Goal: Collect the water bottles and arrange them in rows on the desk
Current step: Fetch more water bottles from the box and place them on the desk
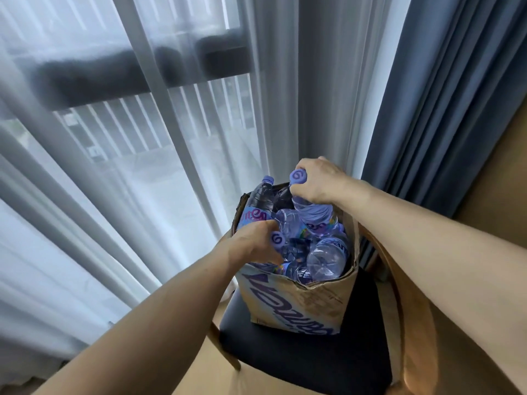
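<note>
Sheer white curtain, blue drape, dark-cushioned wooden chair

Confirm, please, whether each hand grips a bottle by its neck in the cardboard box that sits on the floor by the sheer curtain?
Not quite: the head view shows the cardboard box sits on the dark seat of a chair, not on the floor. The rest holds: the left hand grips one bottle and the right hand another bottle by the neck, beside the sheer curtain.

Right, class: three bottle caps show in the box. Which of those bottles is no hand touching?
The dark bottle in the far left corner of the box; the left hand and right hand grip the others.
</note>
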Demonstrator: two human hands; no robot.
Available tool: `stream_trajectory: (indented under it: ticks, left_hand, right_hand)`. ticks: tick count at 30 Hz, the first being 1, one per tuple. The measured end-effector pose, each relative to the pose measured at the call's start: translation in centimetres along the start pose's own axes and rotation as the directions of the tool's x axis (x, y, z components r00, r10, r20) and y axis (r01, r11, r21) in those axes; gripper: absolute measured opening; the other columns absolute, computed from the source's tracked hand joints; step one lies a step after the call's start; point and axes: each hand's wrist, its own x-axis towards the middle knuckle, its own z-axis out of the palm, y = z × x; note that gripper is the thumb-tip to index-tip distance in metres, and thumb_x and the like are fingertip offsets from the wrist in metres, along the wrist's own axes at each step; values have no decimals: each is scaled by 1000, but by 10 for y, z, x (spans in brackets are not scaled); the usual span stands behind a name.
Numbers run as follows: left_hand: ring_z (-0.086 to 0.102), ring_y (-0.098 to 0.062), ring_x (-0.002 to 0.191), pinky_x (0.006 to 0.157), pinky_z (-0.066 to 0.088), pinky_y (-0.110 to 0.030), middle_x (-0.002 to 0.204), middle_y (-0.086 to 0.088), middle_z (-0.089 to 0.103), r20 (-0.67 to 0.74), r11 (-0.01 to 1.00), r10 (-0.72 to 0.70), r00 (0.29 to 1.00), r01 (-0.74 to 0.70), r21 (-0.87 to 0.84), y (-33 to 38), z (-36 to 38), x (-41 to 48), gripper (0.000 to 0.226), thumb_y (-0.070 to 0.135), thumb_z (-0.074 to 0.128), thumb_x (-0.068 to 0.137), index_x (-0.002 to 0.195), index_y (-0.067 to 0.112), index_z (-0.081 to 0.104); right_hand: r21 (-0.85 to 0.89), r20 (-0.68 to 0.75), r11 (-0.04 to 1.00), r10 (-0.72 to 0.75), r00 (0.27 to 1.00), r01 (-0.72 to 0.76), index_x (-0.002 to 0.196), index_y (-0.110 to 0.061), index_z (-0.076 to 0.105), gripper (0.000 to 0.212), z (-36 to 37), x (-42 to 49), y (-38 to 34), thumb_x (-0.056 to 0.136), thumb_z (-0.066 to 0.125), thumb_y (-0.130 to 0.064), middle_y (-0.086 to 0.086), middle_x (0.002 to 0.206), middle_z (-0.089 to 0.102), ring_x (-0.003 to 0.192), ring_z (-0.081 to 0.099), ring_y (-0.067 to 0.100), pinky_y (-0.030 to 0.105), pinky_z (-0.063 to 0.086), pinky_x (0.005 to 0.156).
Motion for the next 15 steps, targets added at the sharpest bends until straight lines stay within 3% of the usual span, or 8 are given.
stream_trajectory:
  ticks: [4, 8, 12, 15]
  left_hand:
    - [55, -22, 101, 80, 48, -31, 114, 1, 52, 75, 999, 50, 996, -51, 17, -8, 13, -5, 67, 30, 81, 71, 125, 21, 42]
    - [57, -26, 107, 84, 48, -35, 122, -5, 53, 55, 997, 65, 996, -67, 44, -10, 24, -1, 67, 32, 81, 71, 123, 20, 41]
    - [57, -24, 104, 84, 49, -34, 118, -2, 54, -19, 997, 80, 997, -79, 24, -6, 21, -1, 61, 37, 79, 72, 123, 20, 49]
    - [58, -24, 103, 81, 50, -34, 115, -2, 57, -93, 997, 81, 992, -81, 7, -2, 23, -5, 58, 35, 78, 74, 122, 19, 50]
  right_hand:
    - [-135, 84, 990, -28, 996, 40, 121, -15, 49, 43, 14, 1, -7, 83, 65, -26, 10, 119, 57, 107, 55, 32, 31, 41, 78]
    - [-437, 157, 891, -60, 986, 124, 130, -17, 46, 43, 44, -12, 2, 89, 58, -24, 11, 133, 41, 117, 48, 35, 37, 43, 86]
    - [-465, 153, 876, -62, 986, 127, 125, -17, 51, 34, 50, -11, 9, 92, 55, -25, 8, 130, 43, 120, 42, 33, 39, 41, 88]
    - [-456, 109, 876, -124, 986, 161, 116, -11, 56, 24, 49, -13, 2, 92, 54, -16, 7, 122, 55, 116, 51, 29, 33, 40, 77]
